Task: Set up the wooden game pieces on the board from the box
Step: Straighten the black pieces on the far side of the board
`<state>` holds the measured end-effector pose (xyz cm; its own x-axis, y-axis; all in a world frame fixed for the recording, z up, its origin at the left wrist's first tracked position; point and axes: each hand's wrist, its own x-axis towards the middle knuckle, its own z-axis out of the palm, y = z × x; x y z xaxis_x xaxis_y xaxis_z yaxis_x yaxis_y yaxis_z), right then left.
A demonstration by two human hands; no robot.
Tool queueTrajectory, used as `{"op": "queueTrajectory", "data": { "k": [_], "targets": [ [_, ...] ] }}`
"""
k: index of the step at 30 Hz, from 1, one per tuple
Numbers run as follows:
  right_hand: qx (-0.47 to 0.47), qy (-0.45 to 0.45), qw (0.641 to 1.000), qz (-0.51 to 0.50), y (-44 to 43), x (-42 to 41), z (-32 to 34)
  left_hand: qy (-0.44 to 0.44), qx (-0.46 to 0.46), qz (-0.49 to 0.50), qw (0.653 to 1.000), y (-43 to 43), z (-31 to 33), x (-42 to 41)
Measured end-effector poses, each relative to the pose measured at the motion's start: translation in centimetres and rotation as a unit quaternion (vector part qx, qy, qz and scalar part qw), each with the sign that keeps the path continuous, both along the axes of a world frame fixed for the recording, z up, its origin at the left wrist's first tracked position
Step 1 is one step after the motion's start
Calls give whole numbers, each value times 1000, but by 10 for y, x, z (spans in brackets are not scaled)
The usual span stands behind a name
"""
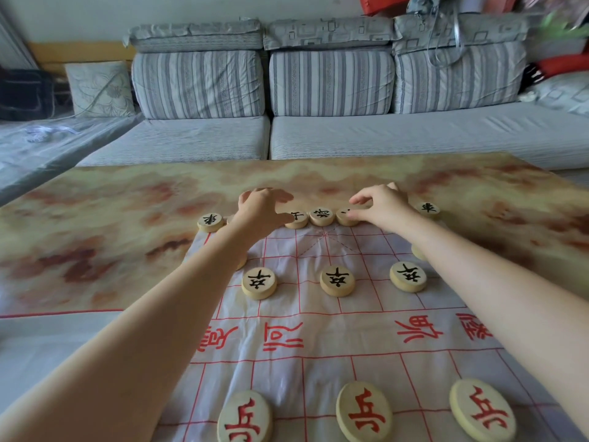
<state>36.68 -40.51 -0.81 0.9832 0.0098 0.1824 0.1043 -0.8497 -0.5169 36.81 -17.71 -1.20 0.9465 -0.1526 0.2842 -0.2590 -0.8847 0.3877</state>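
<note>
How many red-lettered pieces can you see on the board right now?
3, in one row nearest the camera: left piece, middle piece, right piece. More may lie outside the frame.

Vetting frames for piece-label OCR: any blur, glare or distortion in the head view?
Head view: soft even light, no glare on the board; left hand motion-blurred; right hand and the black-marked piece it pinches sharp; near red-marked pieces stretched oval by wide-angle distortion; top-right corner smeared.
</note>
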Motion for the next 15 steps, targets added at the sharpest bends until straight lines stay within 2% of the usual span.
{"op": "queueTrajectory", "data": {
  "k": [9, 15],
  "targets": [
    [-112, -67, 991, 32, 12, 7, -11, 25, 50, -28, 998, -43, -6, 12],
    [-111, -61, 991, 47, 9, 8, -10, 11, 73, -49, 996, -44, -11, 19]
  ]
}}
